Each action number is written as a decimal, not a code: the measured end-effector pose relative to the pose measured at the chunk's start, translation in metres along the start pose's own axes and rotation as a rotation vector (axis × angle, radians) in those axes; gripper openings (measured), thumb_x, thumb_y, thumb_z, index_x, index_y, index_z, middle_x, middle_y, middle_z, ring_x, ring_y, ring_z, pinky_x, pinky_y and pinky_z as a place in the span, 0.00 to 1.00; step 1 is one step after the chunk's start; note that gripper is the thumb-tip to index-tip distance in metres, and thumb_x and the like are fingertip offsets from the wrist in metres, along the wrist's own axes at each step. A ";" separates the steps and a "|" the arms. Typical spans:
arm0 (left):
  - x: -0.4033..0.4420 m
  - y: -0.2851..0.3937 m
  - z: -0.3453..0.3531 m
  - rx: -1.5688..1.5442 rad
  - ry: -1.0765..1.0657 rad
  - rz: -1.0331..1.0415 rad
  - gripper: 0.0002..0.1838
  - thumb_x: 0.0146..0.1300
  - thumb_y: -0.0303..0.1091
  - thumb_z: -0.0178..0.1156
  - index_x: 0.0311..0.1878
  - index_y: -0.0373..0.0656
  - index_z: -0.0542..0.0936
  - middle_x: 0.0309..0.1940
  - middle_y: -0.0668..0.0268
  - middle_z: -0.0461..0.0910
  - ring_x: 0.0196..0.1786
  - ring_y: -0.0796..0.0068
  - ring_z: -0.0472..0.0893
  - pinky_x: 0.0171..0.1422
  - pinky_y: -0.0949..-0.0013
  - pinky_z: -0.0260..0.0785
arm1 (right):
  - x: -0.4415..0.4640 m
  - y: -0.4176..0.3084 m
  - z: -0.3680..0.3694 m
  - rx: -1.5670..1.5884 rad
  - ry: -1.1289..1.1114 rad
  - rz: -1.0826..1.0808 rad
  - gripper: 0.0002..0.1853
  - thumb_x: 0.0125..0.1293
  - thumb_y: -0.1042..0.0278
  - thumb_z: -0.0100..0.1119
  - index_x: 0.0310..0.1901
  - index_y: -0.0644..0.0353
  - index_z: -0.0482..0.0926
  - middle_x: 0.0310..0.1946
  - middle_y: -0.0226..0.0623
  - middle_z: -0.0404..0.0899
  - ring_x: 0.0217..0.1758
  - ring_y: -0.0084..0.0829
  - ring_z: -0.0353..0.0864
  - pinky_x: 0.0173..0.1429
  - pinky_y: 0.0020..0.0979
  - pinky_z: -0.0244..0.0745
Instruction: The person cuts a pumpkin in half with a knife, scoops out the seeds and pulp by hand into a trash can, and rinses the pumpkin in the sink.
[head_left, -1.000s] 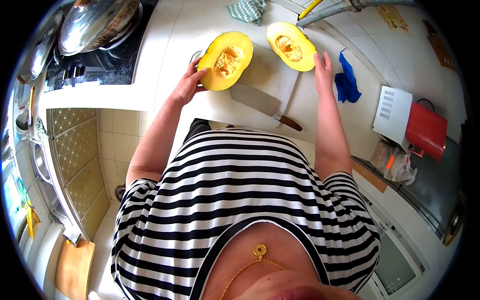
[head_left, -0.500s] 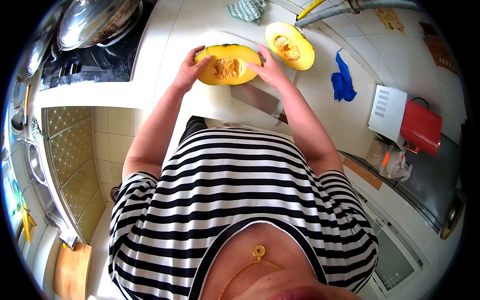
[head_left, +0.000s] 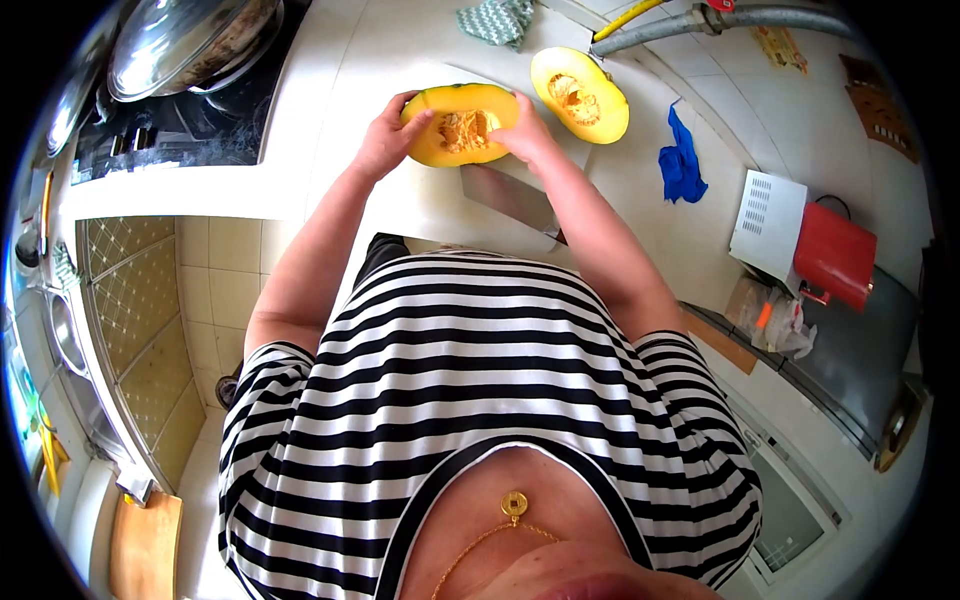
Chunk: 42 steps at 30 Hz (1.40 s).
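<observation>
Two hands (head_left: 388,142) (head_left: 527,135), fingers (head_left: 417,123) gripping pumpkin half (head_left: 463,132) over white counter (head_left: 335,125); black stovetop (head_left: 190,138) left.

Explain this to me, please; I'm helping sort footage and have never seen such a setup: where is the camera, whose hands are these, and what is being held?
There is no machine here, just a person in a striped shirt. The view comes from a camera worn on their head, looking forward and down, so the chest fills the lower part and the arms reach toward the top.

The left hand and right hand hold one pumpkin half from opposite ends, its cut face toward the camera.

On the white counter, the other half lies to the right, with a blue cloth beyond it. A broad blade lies nearer the body; the right arm hides part of it.
</observation>
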<state>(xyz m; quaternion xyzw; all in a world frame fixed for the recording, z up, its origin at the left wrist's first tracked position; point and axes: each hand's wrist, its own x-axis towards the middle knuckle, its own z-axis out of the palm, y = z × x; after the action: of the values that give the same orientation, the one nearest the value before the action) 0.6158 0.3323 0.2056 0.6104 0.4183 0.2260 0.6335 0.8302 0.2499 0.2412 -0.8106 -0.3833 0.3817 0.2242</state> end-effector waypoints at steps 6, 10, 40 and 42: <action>-0.003 0.016 -0.006 0.192 -0.047 -0.025 0.28 0.65 0.50 0.57 0.63 0.45 0.66 0.49 0.52 0.78 0.52 0.60 0.79 0.57 0.66 0.70 | 0.012 -0.011 -0.013 -0.141 -0.073 0.054 0.41 0.46 0.66 0.69 0.63 0.61 0.60 0.54 0.48 0.74 0.57 0.43 0.74 0.60 0.36 0.69; 0.000 0.015 -0.010 0.167 -0.073 -0.052 0.28 0.66 0.47 0.57 0.64 0.44 0.66 0.50 0.57 0.77 0.52 0.69 0.77 0.59 0.69 0.68 | 0.019 -0.017 -0.008 -0.459 -0.028 -0.319 0.35 0.49 0.69 0.64 0.62 0.53 0.63 0.52 0.46 0.75 0.55 0.43 0.75 0.57 0.37 0.72; 0.040 0.003 -0.001 -0.100 0.164 -0.015 0.28 0.62 0.49 0.60 0.59 0.38 0.71 0.45 0.54 0.80 0.46 0.67 0.80 0.52 0.69 0.72 | 0.031 -0.057 0.004 -0.755 -0.016 -0.396 0.23 0.51 0.58 0.62 0.47 0.59 0.71 0.36 0.46 0.82 0.42 0.45 0.81 0.50 0.42 0.75; 0.039 0.009 -0.002 -0.059 0.149 -0.049 0.26 0.64 0.46 0.60 0.58 0.38 0.71 0.45 0.57 0.79 0.47 0.72 0.79 0.52 0.71 0.72 | 0.031 -0.058 0.006 -0.766 -0.018 -0.366 0.23 0.51 0.57 0.62 0.47 0.59 0.72 0.36 0.46 0.82 0.42 0.44 0.82 0.50 0.41 0.75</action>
<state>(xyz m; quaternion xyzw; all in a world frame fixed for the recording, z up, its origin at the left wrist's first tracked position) 0.6378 0.3659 0.2043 0.5625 0.4722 0.2674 0.6238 0.8121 0.3098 0.2623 -0.7505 -0.6371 0.1726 -0.0323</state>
